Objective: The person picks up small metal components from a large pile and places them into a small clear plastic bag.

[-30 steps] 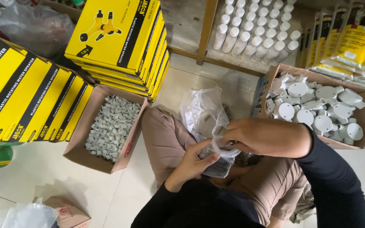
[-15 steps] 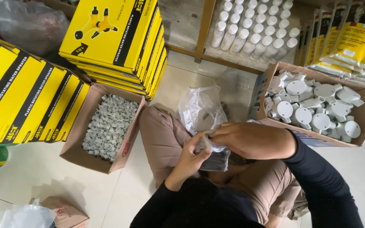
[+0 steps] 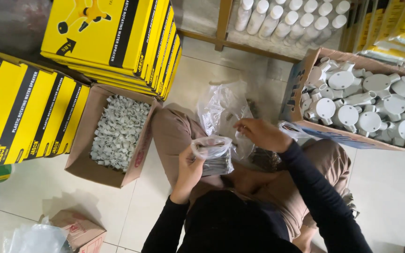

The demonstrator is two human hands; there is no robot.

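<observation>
I sit on a tiled floor with a small clear plastic bag of dark small parts over my lap. My left hand grips that bag at its side, mouth open upward. My right hand hovers just right of it, fingers pinched, beside a larger crumpled clear bag lying between my knees. I cannot tell whether the right fingers hold anything. More dark parts lie in plastic under my right forearm.
An open cardboard box of small white clips stands at my left. Another box of white round junction fittings is at the right. Stacks of yellow flat cartons fill the upper left. White bottles sit on a shelf behind.
My right hand has lifted off the small bag and moved right toward the larger bag. The left hand still holds the small bag, its mouth open.
</observation>
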